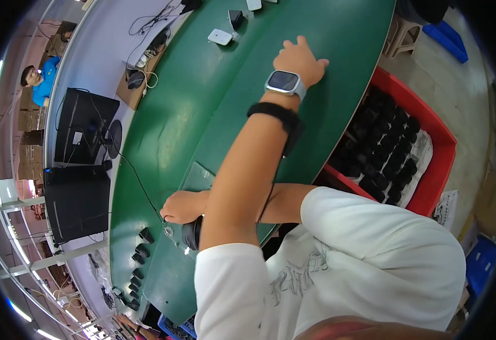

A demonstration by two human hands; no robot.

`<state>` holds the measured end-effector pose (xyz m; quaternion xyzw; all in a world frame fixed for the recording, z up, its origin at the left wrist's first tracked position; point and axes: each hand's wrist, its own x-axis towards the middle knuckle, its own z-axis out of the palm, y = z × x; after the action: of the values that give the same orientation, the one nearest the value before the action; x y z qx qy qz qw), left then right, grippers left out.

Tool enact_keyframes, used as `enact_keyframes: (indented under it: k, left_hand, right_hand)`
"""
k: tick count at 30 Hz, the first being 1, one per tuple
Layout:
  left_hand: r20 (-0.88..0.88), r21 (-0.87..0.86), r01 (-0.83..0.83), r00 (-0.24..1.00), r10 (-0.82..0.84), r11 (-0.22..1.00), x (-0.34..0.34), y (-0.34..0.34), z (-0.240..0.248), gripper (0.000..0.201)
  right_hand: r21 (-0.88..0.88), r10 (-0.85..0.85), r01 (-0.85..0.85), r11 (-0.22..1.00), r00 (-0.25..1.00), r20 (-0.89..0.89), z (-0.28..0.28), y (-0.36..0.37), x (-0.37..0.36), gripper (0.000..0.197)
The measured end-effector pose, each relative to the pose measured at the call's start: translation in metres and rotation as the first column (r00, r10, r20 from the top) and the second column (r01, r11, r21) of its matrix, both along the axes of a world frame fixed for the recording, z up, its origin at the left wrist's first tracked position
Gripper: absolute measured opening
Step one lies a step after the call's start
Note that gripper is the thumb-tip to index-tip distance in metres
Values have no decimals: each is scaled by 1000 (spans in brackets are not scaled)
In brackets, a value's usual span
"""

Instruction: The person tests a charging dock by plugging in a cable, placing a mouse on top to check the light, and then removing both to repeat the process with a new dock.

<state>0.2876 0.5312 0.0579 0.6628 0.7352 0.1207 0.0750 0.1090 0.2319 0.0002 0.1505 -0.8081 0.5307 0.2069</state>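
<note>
My left hand (302,62) stretches out over the green table (202,85) near its right edge, fingers spread and holding nothing. A smartwatch (283,81) and a black wrist strap (273,113) with a thin cord sit on that arm. Crossing beneath it, my right arm reaches left, and my right hand (184,206) is closed low over the table. A thin black cord (140,178) runs to its fingertips; what they hold is hidden. Beside this hand lies a round black object (191,233), partly covered by my left arm. A clear flat piece (198,177) lies just above the hand.
Right of the table stands a red crate (443,147) with rows of black devices. Two black monitors (83,127) stand at the left. Small black pieces (141,250) line the left edge; a white device (220,37) lies farther up. Other people are at the far left and lower left.
</note>
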Motion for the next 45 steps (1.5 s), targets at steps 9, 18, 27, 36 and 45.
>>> enact_keyframes:
  k: [9, 18, 27, 36, 45]
  left_hand:
    - [616, 286, 18, 763, -198, 958, -112, -169, 89, 47]
    - [975, 186, -803, 222, -4, 566, -285, -458, 21, 26]
    - [981, 123, -753, 189, 34, 646, -275, -496, -6, 24]
    - [975, 87, -795, 192, 114, 600, -263, -495, -3, 21]
    - [957, 91, -755, 246, 153, 649, -266, -497, -8, 20]
  right_hand:
    - [352, -43, 109, 930, 981, -190, 6, 3, 4, 20]
    - [-158, -169, 136, 978, 962, -216, 16, 15, -7, 16]
    - [29, -180, 190, 981, 962, -206, 20, 11, -4, 15]
    - [70, -138, 151, 986, 976, -166, 21, 9, 1, 13]
    - [156, -99, 119, 981, 986, -131, 16, 11, -2, 16]
